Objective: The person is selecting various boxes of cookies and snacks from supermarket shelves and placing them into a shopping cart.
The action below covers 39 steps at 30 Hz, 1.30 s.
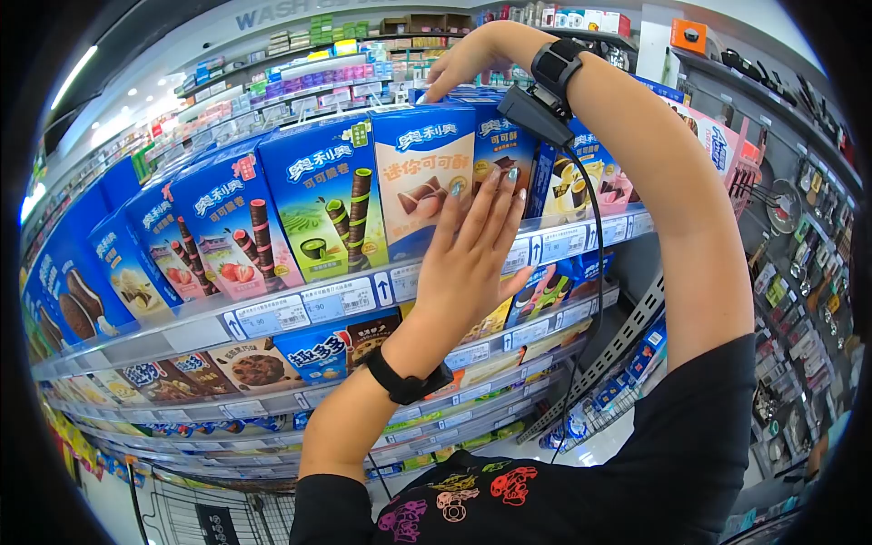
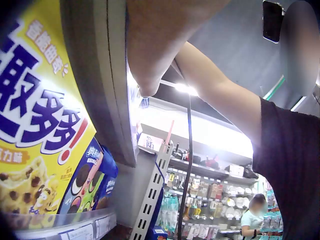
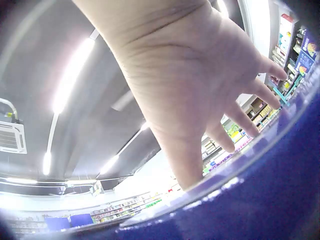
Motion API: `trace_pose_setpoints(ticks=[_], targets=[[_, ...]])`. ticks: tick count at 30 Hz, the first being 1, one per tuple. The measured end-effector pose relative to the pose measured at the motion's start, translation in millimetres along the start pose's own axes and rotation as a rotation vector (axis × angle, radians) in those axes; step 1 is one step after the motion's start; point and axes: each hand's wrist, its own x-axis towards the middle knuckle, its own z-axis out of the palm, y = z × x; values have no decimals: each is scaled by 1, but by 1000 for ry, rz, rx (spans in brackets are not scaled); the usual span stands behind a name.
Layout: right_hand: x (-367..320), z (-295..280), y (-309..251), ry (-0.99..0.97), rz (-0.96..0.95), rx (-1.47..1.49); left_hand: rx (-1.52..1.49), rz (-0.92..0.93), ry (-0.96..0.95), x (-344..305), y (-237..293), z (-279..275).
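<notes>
My left hand (image 1: pixel 472 222) lies with straight fingers against the front of a blue and peach cookie box (image 1: pixel 422 163) and the dark blue box (image 1: pixel 502 136) to its right. Over the tops of these boxes reaches my right hand (image 1: pixel 477 59), its fingertips partly hidden behind the upper edge in the head view. In the right wrist view the right hand (image 3: pixel 195 90) has spread fingers pointing down past a blue box edge (image 3: pixel 240 200). A green and blue wafer roll box (image 1: pixel 322 204) stands just left of the peach one.
More wafer roll boxes, such as a pink strawberry one (image 1: pixel 245 222), line the shelf's left side. Price labels (image 1: pixel 341 302) run along the shelf edge. Lower shelves hold cookie packs, including a yellow box (image 2: pixel 40 100). A black cable (image 1: pixel 595 245) hangs from the right wrist. A wire basket (image 1: pixel 173 509) stands below.
</notes>
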Motion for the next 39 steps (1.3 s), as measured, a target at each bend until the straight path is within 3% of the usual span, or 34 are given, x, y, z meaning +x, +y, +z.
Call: trace_pose_setpoints(ticks=[9, 15, 20, 39], targets=[[5, 1, -6, -44, 17, -7, 19, 23, 14, -1, -2, 1], [32, -5, -2, -76, -150, -61, 26, -1, 19, 0, 0, -2], [28, -1, -3, -167, -30, 94, 36, -3, 25, 0, -1, -1], [30, 10, 3, -5, -99, 97, -72, -53, -9, -1, -1, -1]])
